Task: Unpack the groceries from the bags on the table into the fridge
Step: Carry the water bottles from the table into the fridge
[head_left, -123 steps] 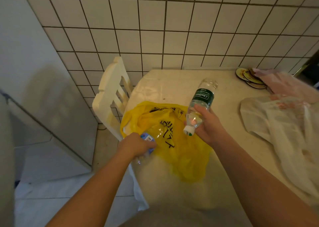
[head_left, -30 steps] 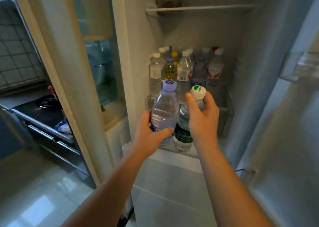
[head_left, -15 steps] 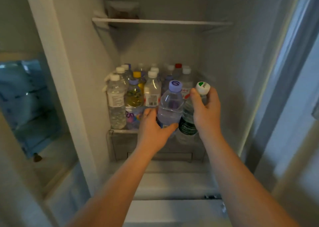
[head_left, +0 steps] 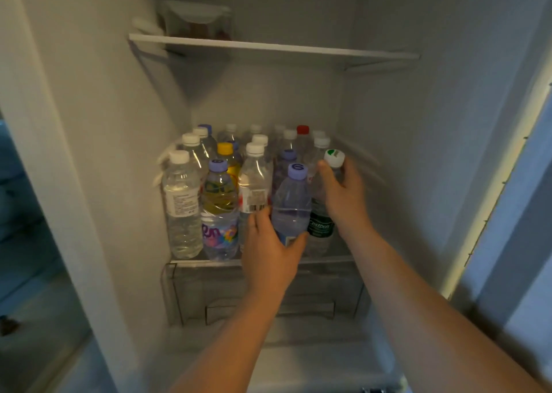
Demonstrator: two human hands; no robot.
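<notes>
Both hands at the packed shelf!
Left hand curls its fingers round purple bottle, right hand grips green bottle; neither released, bags unseen.

The fridge was dim and grey inside, its only bright spot a warm yellowish strip of light down the front edge on the right, and the shelf threw a soft shadow on the back wall beneath it. My left hand on the purple-capped bottle and my right hand on the green-labelled bottle came out orange-toned and slightly smeared. Toward the edges the straight lines bowed, and the dark bluish left side was blurred.
</notes>
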